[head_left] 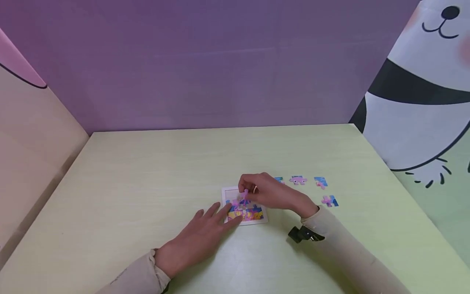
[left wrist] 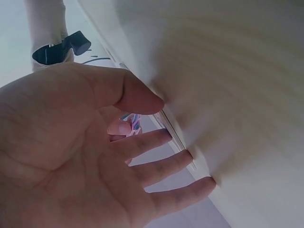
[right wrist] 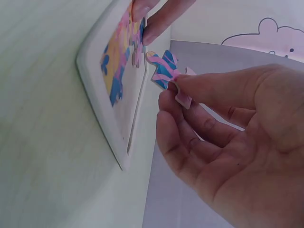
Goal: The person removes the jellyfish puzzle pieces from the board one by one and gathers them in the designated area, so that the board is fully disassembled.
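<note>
A small jigsaw puzzle tray (head_left: 253, 223) with a pale raised rim lies on the table, its lower part filled with colourful joined pieces. My right hand (head_left: 269, 192) pinches a pink and blue puzzle piece (right wrist: 165, 71) between thumb and fingertips. That piece is tilted and held just above the tray, apart from it in the right wrist view. My left hand (head_left: 205, 228) has its fingers spread, the thumb and index finger resting over the left side of the tray. In the left wrist view, the left fingers (left wrist: 175, 194) reach down to the tabletop and tray edge.
To the right of the tray lie several loose puzzle pieces (head_left: 298, 180), one partly hidden behind my right hand. A black wrist device (head_left: 304, 234) sits on the right sleeve. A purple wall (head_left: 220, 73) closes off the table's (head_left: 147, 171) far edge.
</note>
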Action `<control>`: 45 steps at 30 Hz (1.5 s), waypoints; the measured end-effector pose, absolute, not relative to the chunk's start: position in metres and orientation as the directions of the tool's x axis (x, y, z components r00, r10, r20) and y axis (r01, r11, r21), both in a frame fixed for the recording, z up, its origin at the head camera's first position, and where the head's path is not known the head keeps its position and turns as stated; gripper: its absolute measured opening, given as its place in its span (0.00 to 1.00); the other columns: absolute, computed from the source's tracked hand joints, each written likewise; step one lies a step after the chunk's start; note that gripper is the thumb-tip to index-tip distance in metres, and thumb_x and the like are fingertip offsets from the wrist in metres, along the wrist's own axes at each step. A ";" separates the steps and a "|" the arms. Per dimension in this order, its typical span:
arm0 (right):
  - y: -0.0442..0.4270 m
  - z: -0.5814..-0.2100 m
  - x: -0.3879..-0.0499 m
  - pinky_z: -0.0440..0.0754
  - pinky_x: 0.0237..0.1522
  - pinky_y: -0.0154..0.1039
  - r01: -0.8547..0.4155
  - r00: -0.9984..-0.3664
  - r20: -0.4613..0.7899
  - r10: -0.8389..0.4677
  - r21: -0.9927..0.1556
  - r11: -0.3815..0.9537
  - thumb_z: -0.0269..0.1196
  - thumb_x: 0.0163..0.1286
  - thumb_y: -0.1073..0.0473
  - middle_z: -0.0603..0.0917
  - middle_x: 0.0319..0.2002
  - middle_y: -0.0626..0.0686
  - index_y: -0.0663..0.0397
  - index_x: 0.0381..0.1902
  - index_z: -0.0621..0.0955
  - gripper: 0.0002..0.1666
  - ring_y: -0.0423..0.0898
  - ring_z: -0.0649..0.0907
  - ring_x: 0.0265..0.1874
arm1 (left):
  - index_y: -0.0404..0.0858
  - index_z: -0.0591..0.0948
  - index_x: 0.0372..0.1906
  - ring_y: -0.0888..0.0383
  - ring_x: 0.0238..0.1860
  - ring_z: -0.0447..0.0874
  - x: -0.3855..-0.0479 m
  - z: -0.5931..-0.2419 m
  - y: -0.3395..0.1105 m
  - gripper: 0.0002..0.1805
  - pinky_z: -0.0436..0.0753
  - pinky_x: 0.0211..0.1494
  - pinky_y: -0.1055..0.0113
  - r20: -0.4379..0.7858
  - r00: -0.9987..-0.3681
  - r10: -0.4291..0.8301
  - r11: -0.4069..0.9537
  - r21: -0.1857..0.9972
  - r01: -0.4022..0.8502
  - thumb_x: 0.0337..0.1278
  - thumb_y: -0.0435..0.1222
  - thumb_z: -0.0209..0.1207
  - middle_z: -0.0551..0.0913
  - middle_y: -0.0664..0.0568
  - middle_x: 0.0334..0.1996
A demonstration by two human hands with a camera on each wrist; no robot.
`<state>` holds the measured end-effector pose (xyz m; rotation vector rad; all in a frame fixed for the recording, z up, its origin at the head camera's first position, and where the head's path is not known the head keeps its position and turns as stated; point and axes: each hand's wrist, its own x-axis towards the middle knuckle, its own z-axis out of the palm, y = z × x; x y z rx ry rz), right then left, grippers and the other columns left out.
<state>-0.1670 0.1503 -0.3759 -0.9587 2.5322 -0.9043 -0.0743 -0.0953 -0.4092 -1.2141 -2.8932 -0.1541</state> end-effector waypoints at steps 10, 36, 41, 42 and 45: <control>0.160 -0.365 -0.163 0.86 0.45 0.38 -0.477 -0.776 -0.002 -0.631 -0.653 0.588 0.67 0.74 0.68 0.88 0.37 0.48 0.53 0.45 0.85 0.07 0.41 0.84 0.36 | 0.52 0.76 0.75 0.38 0.72 0.77 -0.075 -0.411 -0.095 0.32 0.86 0.58 0.41 0.049 -0.694 0.718 0.690 0.078 0.719 0.70 0.28 0.62 0.76 0.42 0.75; 0.209 -0.369 -0.128 0.84 0.38 0.33 -0.462 -0.873 0.163 -0.460 -0.579 0.671 0.71 0.70 0.68 0.88 0.35 0.43 0.53 0.41 0.85 0.07 0.36 0.84 0.33 | 0.53 0.76 0.76 0.39 0.73 0.76 -0.074 -0.412 -0.093 0.31 0.85 0.58 0.42 0.064 -0.710 0.701 0.706 0.071 0.704 0.73 0.29 0.61 0.76 0.44 0.75; 0.223 -0.368 -0.121 0.86 0.40 0.32 -0.452 -0.884 0.171 -0.436 -0.555 0.698 0.72 0.67 0.70 0.88 0.39 0.44 0.52 0.44 0.84 0.12 0.36 0.84 0.35 | 0.53 0.76 0.76 0.39 0.73 0.76 -0.074 -0.412 -0.094 0.31 0.85 0.58 0.43 0.070 -0.706 0.705 0.702 0.072 0.709 0.73 0.28 0.60 0.76 0.44 0.75; 0.226 -0.368 -0.120 0.86 0.41 0.33 -0.453 -0.883 0.176 -0.434 -0.556 0.697 0.73 0.67 0.70 0.88 0.40 0.45 0.53 0.45 0.84 0.12 0.35 0.84 0.35 | 0.52 0.76 0.75 0.39 0.72 0.76 -0.075 -0.412 -0.095 0.31 0.85 0.58 0.43 0.074 -0.704 0.706 0.700 0.071 0.710 0.73 0.28 0.59 0.76 0.44 0.75; 0.234 -0.368 -0.118 0.86 0.40 0.32 -0.463 -0.880 0.195 -0.434 -0.557 0.690 0.72 0.67 0.71 0.89 0.42 0.45 0.53 0.46 0.85 0.13 0.34 0.84 0.35 | 0.52 0.76 0.75 0.39 0.72 0.76 -0.074 -0.412 -0.096 0.31 0.85 0.57 0.43 0.089 -0.696 0.712 0.694 0.062 0.718 0.73 0.28 0.59 0.76 0.44 0.74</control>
